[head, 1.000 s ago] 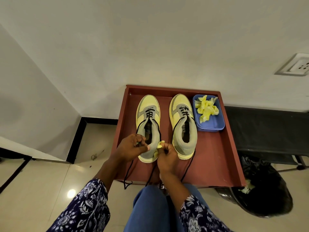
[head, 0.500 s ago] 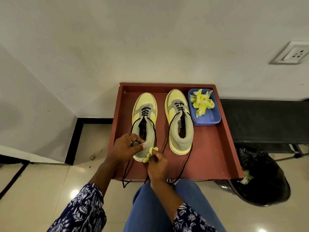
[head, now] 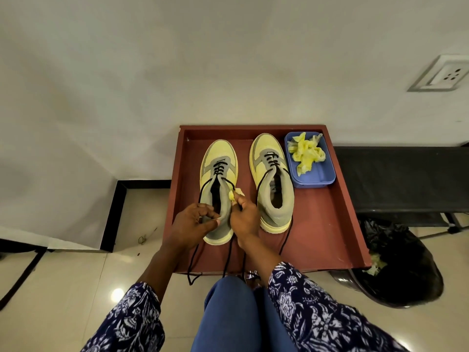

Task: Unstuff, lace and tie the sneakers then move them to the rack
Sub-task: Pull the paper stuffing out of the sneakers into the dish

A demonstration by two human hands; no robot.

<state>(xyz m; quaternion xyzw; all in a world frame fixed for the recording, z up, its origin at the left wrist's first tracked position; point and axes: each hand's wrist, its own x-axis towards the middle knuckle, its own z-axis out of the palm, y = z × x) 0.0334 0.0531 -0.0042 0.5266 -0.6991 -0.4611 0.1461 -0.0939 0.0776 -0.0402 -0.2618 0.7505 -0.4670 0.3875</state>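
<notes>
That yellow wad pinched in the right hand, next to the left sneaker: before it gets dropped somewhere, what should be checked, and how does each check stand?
1. Wad gripped: the right hand pinches the yellow stuffing wad at its fingertips. Ok.
2. Left sneaker steadied: the left hand holds its heel collar. Ok.
3. Blue tub has room: loose yellow stuffing fills the far part, the near part is bare. Ok.
4. Left sneaker fully emptied: its opening is dark. Cannot tell.
5. Laces clear: black laces hang loose over the red tray's front edge. Not ok.
</notes>
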